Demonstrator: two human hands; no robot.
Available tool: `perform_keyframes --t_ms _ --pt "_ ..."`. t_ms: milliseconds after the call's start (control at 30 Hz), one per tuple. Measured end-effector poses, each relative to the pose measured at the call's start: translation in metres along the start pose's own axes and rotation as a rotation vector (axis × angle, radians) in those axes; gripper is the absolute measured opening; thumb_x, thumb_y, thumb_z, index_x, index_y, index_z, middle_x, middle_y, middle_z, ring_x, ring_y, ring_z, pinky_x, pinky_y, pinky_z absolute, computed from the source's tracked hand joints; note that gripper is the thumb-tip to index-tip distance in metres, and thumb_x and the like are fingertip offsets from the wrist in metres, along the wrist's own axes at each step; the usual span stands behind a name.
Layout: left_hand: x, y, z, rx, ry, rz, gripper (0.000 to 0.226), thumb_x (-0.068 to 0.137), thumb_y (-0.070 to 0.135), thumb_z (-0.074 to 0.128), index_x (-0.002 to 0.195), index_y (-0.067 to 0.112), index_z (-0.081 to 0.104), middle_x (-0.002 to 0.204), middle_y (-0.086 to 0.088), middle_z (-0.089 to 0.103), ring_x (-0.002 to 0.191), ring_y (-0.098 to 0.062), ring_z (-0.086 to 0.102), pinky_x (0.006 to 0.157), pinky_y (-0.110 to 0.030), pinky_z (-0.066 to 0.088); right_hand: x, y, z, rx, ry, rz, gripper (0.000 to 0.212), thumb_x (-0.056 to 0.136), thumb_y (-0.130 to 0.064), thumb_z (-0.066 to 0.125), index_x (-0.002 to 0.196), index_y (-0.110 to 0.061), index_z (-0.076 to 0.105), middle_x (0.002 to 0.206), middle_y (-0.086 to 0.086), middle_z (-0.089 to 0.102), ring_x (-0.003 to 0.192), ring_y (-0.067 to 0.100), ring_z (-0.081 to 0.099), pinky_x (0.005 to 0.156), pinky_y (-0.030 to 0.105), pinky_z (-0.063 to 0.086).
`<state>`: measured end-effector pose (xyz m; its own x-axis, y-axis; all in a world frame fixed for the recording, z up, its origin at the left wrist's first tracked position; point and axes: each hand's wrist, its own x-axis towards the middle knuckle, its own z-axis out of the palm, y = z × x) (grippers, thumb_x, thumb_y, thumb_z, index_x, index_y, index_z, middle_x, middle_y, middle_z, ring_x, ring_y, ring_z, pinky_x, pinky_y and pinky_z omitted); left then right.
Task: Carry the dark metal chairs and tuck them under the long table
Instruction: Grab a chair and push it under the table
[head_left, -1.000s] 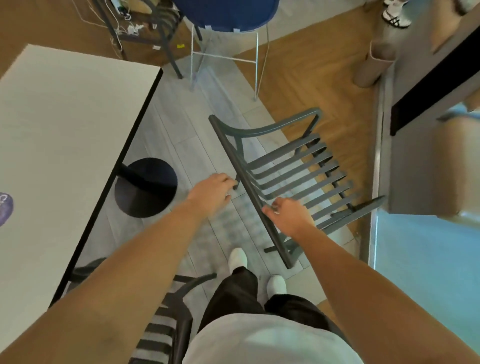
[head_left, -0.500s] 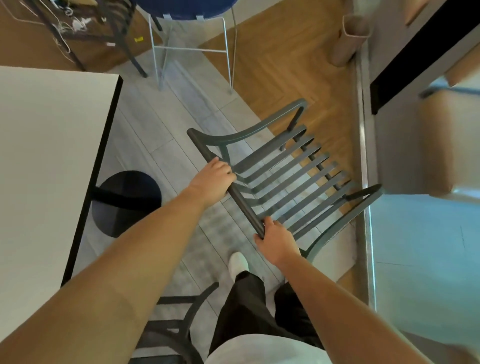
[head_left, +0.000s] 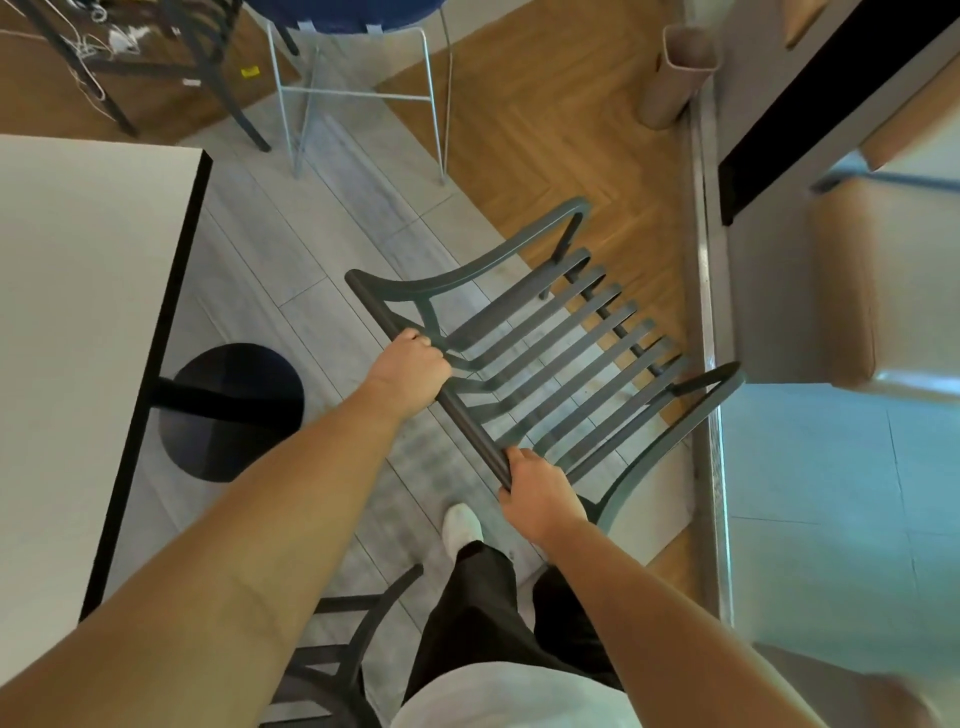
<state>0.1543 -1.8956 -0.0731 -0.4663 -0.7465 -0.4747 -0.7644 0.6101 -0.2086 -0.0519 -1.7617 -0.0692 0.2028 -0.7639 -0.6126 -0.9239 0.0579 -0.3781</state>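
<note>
Gripping the top rail of the dark metal chair (head_left: 545, 332), the left hand (head_left: 410, 371) and right hand (head_left: 540, 496) are closing fully around it; the chair is probably lifted, beside the long table (head_left: 93, 291).

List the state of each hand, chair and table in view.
left hand: closed on the chair's top rail
right hand: closed on the same rail
dark metal chair: gripped, not under the table
second dark chair: beside the table, untouched
long table: top bare where visible
</note>
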Motion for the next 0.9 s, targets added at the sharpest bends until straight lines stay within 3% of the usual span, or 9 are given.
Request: perform_keyframes --t_ms 167,433,667,900 --pt "-0.009 0.025 -0.003 -0.036 -0.032 -0.050 0.025 0.096 0.019 0.059 0.115 0.026 0.074 0.109 0.002 0.073 0.112 -0.023 0.063 0.106 -0.040 0.039 -0.010 0.025 -0.007 -0.043 -0.017 -0.038 0.046 0.101 -0.019 0.055 0.146 -0.016 0.047 0.130 0.006 0.058 0.106 0.029 0.064 0.093 0.039 0.054" --pt "-0.019 0.067 -0.010 -0.102 -0.079 -0.159 0.027 0.099 0.021 0.057 0.120 0.028 0.072 0.115 0.001 0.072 0.117 -0.023 0.062 0.106 -0.041 0.037 -0.016 0.068 -0.024 -0.111 -0.042 -0.140 0.040 0.100 -0.020 0.059 0.139 -0.017 0.054 0.120 0.003 0.060 0.103 0.024 0.064 0.094 0.036 0.053" --pt "-0.036 0.117 -0.021 -0.235 -0.127 -0.350 0.022 0.101 0.027 0.057 0.116 0.030 0.072 0.111 0.002 0.069 0.112 -0.022 0.063 0.105 -0.040 0.037 -0.014 0.114 -0.047 -0.251 -0.082 -0.311 0.039 0.100 -0.020 0.059 0.138 -0.016 0.055 0.119 0.004 0.061 0.101 0.024 0.065 0.092 0.036 0.054" --pt "-0.047 0.197 -0.040 -0.351 -0.244 -0.576 0.024 0.101 0.015 0.053 0.115 0.026 0.068 0.113 -0.001 0.069 0.112 -0.025 0.061 0.107 -0.043 0.036 -0.014 0.163 -0.080 -0.445 -0.193 -0.479 0.038 0.097 -0.020 0.061 0.135 -0.017 0.057 0.115 0.004 0.059 0.099 0.026 0.063 0.089 0.040 0.054"
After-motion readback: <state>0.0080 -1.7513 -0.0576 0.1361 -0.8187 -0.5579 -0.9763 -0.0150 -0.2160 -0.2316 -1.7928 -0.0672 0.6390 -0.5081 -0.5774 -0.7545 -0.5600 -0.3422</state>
